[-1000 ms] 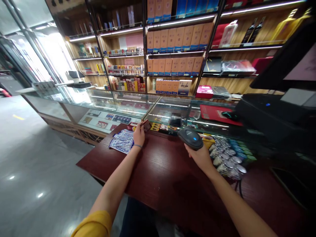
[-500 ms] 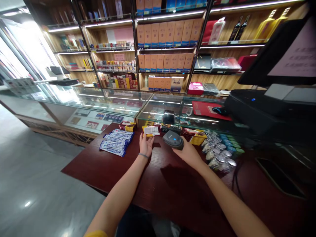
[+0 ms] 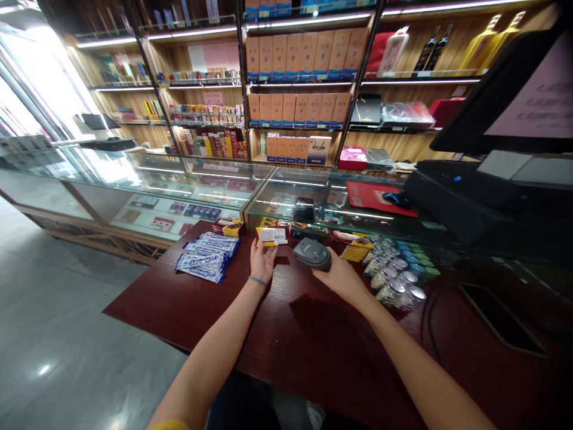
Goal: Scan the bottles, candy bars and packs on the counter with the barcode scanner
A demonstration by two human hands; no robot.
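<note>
In my left hand (image 3: 263,261) is a small red and yellow packet (image 3: 272,236), held up with its white barcode label toward me. My right hand (image 3: 340,273) grips a dark barcode scanner (image 3: 312,254), whose head points left at the packet, a short gap apart. Left of my hands lies a heap of blue and white wrapped packets (image 3: 208,257). Behind it sits a small stack of red and yellow packets (image 3: 228,226). A second stack of such packets (image 3: 351,245) is beyond my right hand, beside several small jars with silver lids (image 3: 396,286).
A glass display counter (image 3: 201,176) runs behind the dark red table (image 3: 277,334). A black monitor (image 3: 501,95) stands at the right, and a phone-like dark slab (image 3: 501,316) lies on the table below it. A red mat (image 3: 367,196) with a mouse (image 3: 394,198) rests on the glass.
The blue light on top of the scanner has gone out. Both hands keep nearly the same pose, with the packet and scanner still in them; the whole view has shifted slightly.
</note>
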